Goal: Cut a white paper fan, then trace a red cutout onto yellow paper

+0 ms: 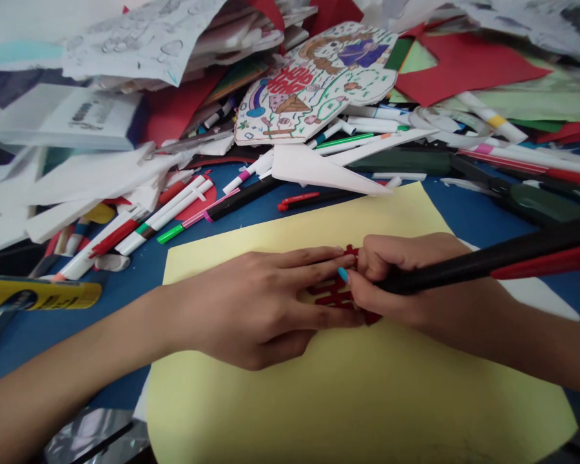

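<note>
My left hand (251, 309) lies flat on a small red paper cut-out (336, 293), its fingers spread across the shape and pressing it down. The cut-out rests on a pale yellow paper sheet (348, 393), and my hands hide much of it. My right hand (391, 277) meets the left at the fingertips. It grips a thick black marker (488, 256) that lies low across the hand, and the marker's tip is hidden by the fingers.
A dark blue tabletop (43, 341) surrounds the yellow sheet. Loose markers (145, 225) lie beyond it, below a heap of white and red papers (125, 58) and a doodled card (314, 84). A yellow tube (33, 292) lies at the left edge.
</note>
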The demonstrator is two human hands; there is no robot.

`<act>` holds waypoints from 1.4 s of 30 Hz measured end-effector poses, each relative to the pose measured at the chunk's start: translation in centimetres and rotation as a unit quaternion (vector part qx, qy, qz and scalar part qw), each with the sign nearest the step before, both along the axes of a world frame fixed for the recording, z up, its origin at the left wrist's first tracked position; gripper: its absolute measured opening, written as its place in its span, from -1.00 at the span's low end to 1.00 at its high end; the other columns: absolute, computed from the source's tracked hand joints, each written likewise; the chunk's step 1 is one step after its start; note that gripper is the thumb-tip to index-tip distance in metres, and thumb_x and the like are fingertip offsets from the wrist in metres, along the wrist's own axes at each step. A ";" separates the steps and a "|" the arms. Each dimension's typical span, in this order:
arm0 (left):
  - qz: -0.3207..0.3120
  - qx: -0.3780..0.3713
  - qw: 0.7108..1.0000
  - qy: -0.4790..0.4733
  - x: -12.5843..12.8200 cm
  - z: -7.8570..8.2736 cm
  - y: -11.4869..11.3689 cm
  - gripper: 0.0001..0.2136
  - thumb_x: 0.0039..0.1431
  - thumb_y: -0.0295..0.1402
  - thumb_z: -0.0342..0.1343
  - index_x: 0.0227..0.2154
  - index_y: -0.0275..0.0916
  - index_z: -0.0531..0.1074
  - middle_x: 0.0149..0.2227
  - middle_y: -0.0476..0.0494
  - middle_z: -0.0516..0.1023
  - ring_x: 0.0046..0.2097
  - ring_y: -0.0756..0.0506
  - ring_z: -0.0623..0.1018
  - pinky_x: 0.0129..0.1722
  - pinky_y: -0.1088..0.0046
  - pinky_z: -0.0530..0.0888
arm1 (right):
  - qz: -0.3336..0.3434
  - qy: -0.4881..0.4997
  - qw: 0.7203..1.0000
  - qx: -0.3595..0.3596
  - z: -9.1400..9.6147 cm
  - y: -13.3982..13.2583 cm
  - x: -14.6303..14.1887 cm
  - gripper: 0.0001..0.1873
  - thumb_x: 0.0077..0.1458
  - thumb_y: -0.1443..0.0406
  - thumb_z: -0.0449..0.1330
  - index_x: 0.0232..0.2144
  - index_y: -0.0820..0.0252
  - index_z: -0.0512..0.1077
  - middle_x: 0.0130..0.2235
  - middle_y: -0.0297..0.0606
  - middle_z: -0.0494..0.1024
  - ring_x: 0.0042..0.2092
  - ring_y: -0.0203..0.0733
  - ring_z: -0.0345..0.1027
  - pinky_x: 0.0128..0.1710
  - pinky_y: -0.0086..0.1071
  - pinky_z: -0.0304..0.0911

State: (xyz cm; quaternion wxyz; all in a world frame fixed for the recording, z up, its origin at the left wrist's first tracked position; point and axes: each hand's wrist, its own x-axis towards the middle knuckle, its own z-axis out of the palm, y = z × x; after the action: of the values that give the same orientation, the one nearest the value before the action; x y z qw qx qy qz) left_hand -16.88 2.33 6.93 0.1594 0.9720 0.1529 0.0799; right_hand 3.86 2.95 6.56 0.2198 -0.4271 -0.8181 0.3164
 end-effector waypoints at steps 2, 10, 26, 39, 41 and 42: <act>0.000 -0.002 1.000 0.002 0.0 0.0 0.0 -0.61 0.21 -0.44 -0.11 0.09 -0.21 0.31 0.18 -0.22 0.27 0.30 -0.16 0.09 0.23 0.30 0.22 | -0.006 -0.004 1.000 -0.002 0.1 0.0 0.0 -0.70 -0.10 0.34 0.08 -0.67 0.13 -0.02 -0.71 -0.45 0.06 -0.63 -0.37 -0.13 -0.67 -0.38 -0.16; 0.000 0.002 1.000 0.000 0.0 -0.1 0.0 -0.61 0.20 -0.44 -0.11 0.09 -0.21 0.31 0.18 -0.22 0.28 0.29 -0.16 0.11 0.22 0.28 0.24 | -0.022 0.002 1.000 -0.004 0.2 -0.2 0.0 -0.71 -0.12 0.38 0.04 -0.66 0.12 -0.05 -0.70 -0.45 0.00 -0.64 -0.37 -0.19 -0.69 -0.38 -0.22; -0.010 0.000 1.000 0.008 0.1 0.1 0.1 -0.60 0.19 -0.45 -0.10 0.09 -0.23 0.31 0.15 -0.24 0.31 0.30 -0.17 0.07 0.24 0.27 0.21 | -0.029 0.044 0.989 -0.138 0.4 -0.1 -0.4 -0.73 -0.06 0.35 0.09 -0.67 0.13 0.06 -0.69 -0.48 0.16 -0.63 -0.39 -0.03 -0.70 -0.43 -0.10; -0.019 -0.014 1.000 0.002 0.0 0.1 0.2 -0.62 0.20 -0.42 -0.06 0.08 -0.17 0.33 0.16 -0.15 0.31 0.32 -0.15 0.04 0.26 0.28 0.19 | -0.030 0.052 0.986 -0.155 0.3 -0.1 -0.4 -0.73 -0.05 0.34 0.10 -0.66 0.13 0.08 -0.70 -0.49 0.19 -0.64 -0.41 0.01 -0.71 -0.45 -0.08; -0.018 -0.012 1.000 0.001 0.0 0.1 0.2 -0.62 0.20 -0.43 -0.06 0.08 -0.17 0.33 0.16 -0.15 0.31 0.32 -0.15 0.03 0.25 0.29 0.20 | -0.026 0.054 0.987 -0.151 0.3 -0.1 -0.4 -0.72 -0.05 0.33 0.10 -0.67 0.13 0.08 -0.69 -0.48 0.19 -0.63 -0.40 0.01 -0.71 -0.45 -0.07; -0.018 -0.011 1.000 0.000 0.0 0.1 0.2 -0.62 0.20 -0.43 -0.06 0.08 -0.18 0.33 0.16 -0.15 0.30 0.32 -0.14 0.04 0.25 0.30 0.20 | -0.024 0.053 0.987 -0.148 0.2 -0.1 -0.4 -0.72 -0.06 0.34 0.10 -0.67 0.13 0.07 -0.69 -0.48 0.18 -0.63 -0.40 0.00 -0.71 -0.45 -0.08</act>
State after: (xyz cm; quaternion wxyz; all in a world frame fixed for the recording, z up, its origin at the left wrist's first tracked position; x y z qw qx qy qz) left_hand -16.88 2.51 7.05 0.1711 0.9729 0.1362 0.0754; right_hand 3.50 2.85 6.80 0.2050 -0.4565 -0.7392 0.4507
